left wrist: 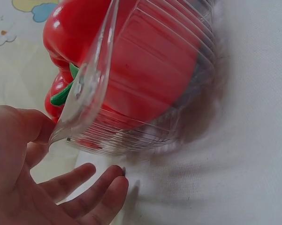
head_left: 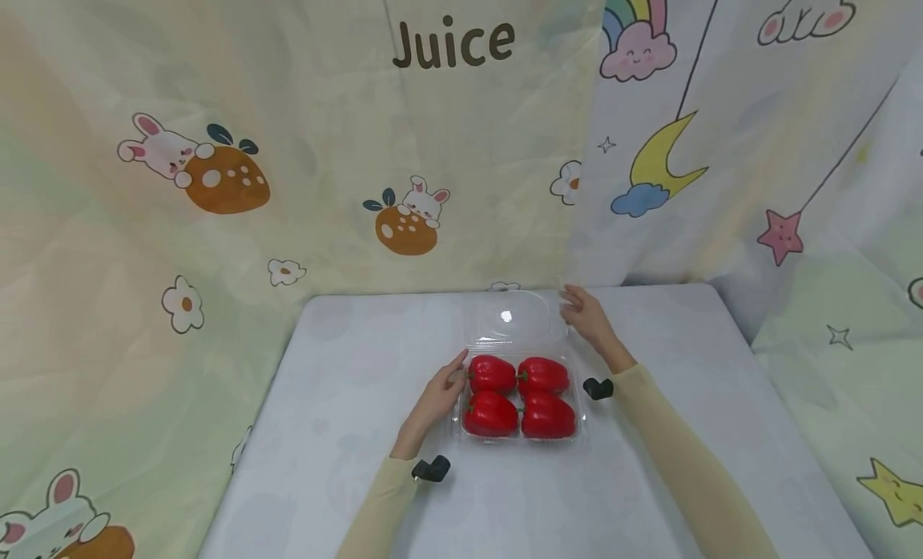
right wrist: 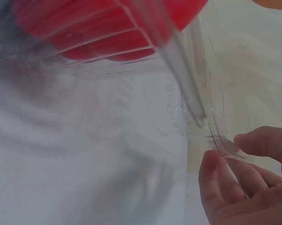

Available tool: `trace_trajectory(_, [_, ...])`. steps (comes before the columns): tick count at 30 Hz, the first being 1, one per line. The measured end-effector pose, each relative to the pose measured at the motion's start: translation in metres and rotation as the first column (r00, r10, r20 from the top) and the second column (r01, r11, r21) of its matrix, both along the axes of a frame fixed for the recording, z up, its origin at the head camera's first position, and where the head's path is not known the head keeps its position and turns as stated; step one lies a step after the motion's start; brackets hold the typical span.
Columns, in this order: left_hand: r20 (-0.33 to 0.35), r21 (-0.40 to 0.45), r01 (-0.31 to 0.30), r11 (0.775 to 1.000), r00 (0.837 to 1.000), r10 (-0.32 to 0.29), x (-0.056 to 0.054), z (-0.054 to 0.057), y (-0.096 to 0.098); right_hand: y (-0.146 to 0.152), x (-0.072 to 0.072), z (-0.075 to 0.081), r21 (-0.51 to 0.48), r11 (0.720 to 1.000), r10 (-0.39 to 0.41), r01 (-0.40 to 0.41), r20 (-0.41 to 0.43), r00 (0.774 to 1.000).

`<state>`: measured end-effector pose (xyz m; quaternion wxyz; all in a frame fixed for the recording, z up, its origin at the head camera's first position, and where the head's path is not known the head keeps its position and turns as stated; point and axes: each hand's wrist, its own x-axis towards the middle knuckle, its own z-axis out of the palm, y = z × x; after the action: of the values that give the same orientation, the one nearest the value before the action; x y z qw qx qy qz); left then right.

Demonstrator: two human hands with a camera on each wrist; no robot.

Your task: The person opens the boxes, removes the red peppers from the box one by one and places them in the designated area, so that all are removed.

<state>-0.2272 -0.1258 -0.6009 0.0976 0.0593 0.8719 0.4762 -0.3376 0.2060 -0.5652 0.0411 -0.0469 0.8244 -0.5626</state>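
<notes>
With your left hand [head_left: 436, 395], fingers pinching the rim of the clear tray [left wrist: 89, 89] of four red peppers [head_left: 490, 415] on the tabletop [head_left: 360, 367], best steady it and guide the lid [head_left: 505, 323] evenly, right hand [head_left: 587, 319] pinching its corner. Wrist views clarify both pinches; only the head view shows every pepper.

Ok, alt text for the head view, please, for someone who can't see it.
Four red bell peppers sit in a clear container on a white table, its open lid on the far side. The left hand holds the container's left edge; the right hand pinches the lid's right edge. Behind hangs a cartoon-print cloth.
</notes>
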Motion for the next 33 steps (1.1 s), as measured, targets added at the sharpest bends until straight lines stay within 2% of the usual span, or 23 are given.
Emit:
trace_trajectory(15, [-0.003,-0.003,0.007,1.0,1.0,-0.007,-0.002,0.001,0.0,0.003,-0.004,-0.011,-0.002,1.0,0.026,-0.026,0.072,0.997])
trace_trajectory(27, [-0.014,0.006,0.016,1.0,1.0,-0.016,0.0,0.0,0.0,0.004,-0.006,-0.018,0.005,0.999,0.053,-0.054,0.081,0.995])
trace_trajectory(33, [-0.015,0.006,0.01,1.0,1.0,-0.01,-0.001,0.0,0.001,0.003,-0.005,-0.018,0.001,0.998,0.055,-0.055,0.144,0.988])
